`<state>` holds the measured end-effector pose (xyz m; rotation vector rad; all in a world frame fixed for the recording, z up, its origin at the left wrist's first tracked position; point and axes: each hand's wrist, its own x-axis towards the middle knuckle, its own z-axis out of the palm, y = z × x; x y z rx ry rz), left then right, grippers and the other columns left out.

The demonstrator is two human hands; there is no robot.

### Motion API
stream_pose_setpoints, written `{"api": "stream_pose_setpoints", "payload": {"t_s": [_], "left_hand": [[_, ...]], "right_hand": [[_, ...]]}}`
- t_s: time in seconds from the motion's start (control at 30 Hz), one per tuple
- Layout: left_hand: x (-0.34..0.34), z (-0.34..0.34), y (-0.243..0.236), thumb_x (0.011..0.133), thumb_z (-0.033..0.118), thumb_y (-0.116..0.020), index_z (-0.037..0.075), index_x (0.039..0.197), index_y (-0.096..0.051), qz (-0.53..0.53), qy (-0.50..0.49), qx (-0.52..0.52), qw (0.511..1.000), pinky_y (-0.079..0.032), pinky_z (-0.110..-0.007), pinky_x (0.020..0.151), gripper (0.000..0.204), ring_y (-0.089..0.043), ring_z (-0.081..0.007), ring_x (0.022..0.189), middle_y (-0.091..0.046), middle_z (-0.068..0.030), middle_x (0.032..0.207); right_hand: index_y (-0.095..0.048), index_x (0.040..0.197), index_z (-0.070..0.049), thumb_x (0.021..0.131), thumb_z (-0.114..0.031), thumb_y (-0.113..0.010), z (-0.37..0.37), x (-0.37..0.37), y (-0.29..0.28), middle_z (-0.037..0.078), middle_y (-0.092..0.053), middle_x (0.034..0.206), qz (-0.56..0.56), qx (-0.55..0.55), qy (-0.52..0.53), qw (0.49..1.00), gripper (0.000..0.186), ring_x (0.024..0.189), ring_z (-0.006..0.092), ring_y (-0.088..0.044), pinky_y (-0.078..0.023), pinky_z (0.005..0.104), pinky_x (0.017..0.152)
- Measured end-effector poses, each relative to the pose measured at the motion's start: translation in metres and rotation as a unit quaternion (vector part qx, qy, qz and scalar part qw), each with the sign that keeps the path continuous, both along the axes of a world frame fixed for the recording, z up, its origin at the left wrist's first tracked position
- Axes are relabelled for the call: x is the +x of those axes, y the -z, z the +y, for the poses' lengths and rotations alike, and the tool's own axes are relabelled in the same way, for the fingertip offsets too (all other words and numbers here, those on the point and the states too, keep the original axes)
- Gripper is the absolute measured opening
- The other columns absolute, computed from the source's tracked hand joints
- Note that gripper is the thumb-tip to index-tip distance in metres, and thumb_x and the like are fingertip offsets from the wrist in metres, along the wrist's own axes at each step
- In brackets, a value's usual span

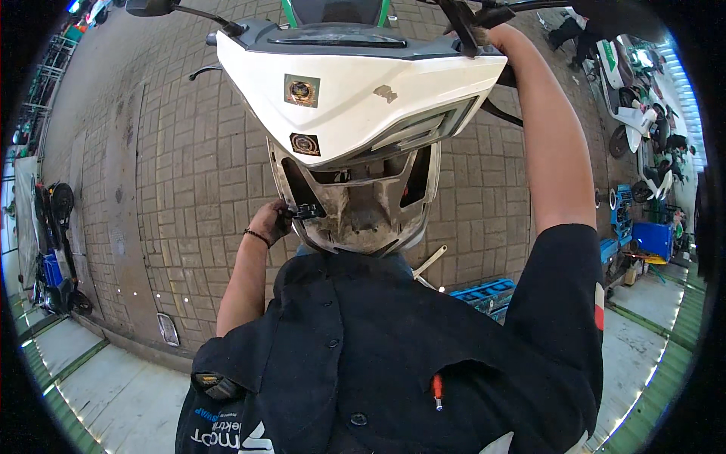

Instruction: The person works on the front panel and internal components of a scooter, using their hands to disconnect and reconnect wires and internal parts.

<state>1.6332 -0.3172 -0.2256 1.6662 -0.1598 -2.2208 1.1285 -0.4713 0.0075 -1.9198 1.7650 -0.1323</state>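
White scooter with an angular plastic front cover [340, 113]: stands on brown brick paving [189, 174], nose toward the wearer, directly before the dark-shirted torso [393, 318].

Left hand [268, 222]: low, beside the grimy lower front panel [367, 212]. Fingers drawn narrow on a small black ridged part [306, 212] that overlaps the edge of the panel's dark side opening [300, 188]. Whether the part is loose or fixed: cannot tell. Low grip probably suits reaching that edge from the side.

Right hand [495, 35]: arm extended along the scooter's other side, hand at its upper corner near black bar-like parts [463, 29]. Fingers mostly hidden; cannot tell whether they wrap anything. Placement plausibly steadies the front end, a judgement only.

Surroundings: slanted clear headlamp [427, 129] on the cover, with a chipped grey patch [386, 94] above it. Blue plastic crate [484, 291] sits near the torso, right side, perhaps for easy reach. Red-handled slim tool [437, 387] lies against the shirt, seemingly pocketed to leave hands free.
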Motion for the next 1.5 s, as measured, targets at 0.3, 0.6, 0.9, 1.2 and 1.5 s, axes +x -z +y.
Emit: {"api": "stream_pose_setpoints", "payload": {"t_s": [0.3, 0.6, 0.9, 1.2, 1.5], "left_hand": [[0.006, 0.006, 0.026, 0.084, 0.018, -0.045, 0.013, 0.066, -0.048, -0.025, -0.027, 0.023, 0.999, -0.037, -0.029, 0.046, 0.019, -0.045, -0.0145, 0.049, -0.046, 0.001, 0.055], [0.004, 0.005, 0.012, 0.087, 0.02, -0.041, 0.013, 0.069, -0.048, -0.012, -0.018, 0.033, 0.999, -0.037, -0.028, 0.047, 0.021, -0.045, -0.0152, 0.051, -0.047, 0.0003, 0.057], [0.006, 0.006, 0.016, 0.088, 0.019, -0.04, 0.012, 0.069, -0.05, 0.004, -0.011, 0.015, 1.0, -0.038, -0.028, 0.048, 0.022, -0.045, -0.0139, 0.051, -0.046, 0.0012, 0.057], [0.006, 0.009, 0.016, 0.086, 0.018, -0.044, 0.012, 0.068, -0.049, -0.022, 0.011, -0.011, 1.0, -0.039, -0.028, 0.049, 0.02, -0.046, -0.0148, 0.053, -0.047, 0.0001, 0.06], [0.002, 0.01, 0.01, 0.084, 0.016, -0.047, 0.015, 0.063, -0.044, -0.028, 0.0, -0.017, 0.999, -0.038, -0.026, 0.05, 0.021, -0.043, -0.0117, 0.048, -0.044, 0.0034, 0.055]], "right_hand": [[-0.066, 0.101, -0.008, 0.071, -0.023, -0.069, -0.021, -0.03, 0.025, 0.008, -0.065, 0.092, -0.034, -0.005, -0.004, 0.999, 0.034, 0.077, 0.018, -0.059, -0.047, 0.0328, 0.073], [-0.066, 0.098, -0.006, 0.068, -0.022, -0.071, 0.012, 0.014, -0.018, 0.008, -0.065, 0.091, 0.01, 0.005, 0.03, 1.0, 0.034, 0.077, 0.0171, -0.058, -0.047, 0.033, 0.071], [-0.066, 0.097, -0.006, 0.067, -0.023, -0.07, 0.013, 0.012, -0.014, 0.009, -0.065, 0.091, 0.012, -0.005, 0.019, 1.0, 0.035, 0.077, 0.0175, -0.059, -0.047, 0.0335, 0.071], [-0.066, 0.096, -0.005, 0.066, -0.025, -0.069, 0.006, 0.005, -0.006, 0.01, -0.065, 0.091, 0.012, -0.009, 0.014, 1.0, 0.036, 0.077, 0.0182, -0.059, -0.047, 0.0341, 0.071], [-0.065, 0.096, -0.004, 0.066, -0.027, -0.069, -0.002, -0.005, 0.004, 0.011, -0.066, 0.091, 0.012, -0.015, 0.008, 1.0, 0.037, 0.078, 0.019, -0.059, -0.047, 0.0347, 0.071]]}}
